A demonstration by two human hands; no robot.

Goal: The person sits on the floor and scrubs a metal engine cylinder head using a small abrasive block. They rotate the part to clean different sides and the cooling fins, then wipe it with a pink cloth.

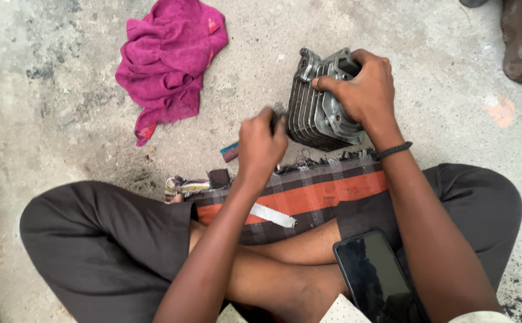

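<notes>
Both hands busy, set apart on either side of one part. Right hand wraps over the top of a finned metal engine cylinder, fingers curled onto its upper flange, holding it tilted with its lower edge down by the cloth. Left hand is fisted just beside the cylinder's left fins, closed around something small and dark; blurred, so can't tell what it is or whether it touches the fins. Cylinder sits on the concrete floor right at the frayed far edge of a plaid cloth with an orange band, which lies in front of the crossed legs. Black band on the right wrist. Flat pale metal strip lies on the cloth near the left forearm. Dark phone, screen up, rests on the right thigh. Crumpled magenta rag on the floor, well apart to the upper left. Small reddish scrap on the floor just left of the left hand.
</notes>
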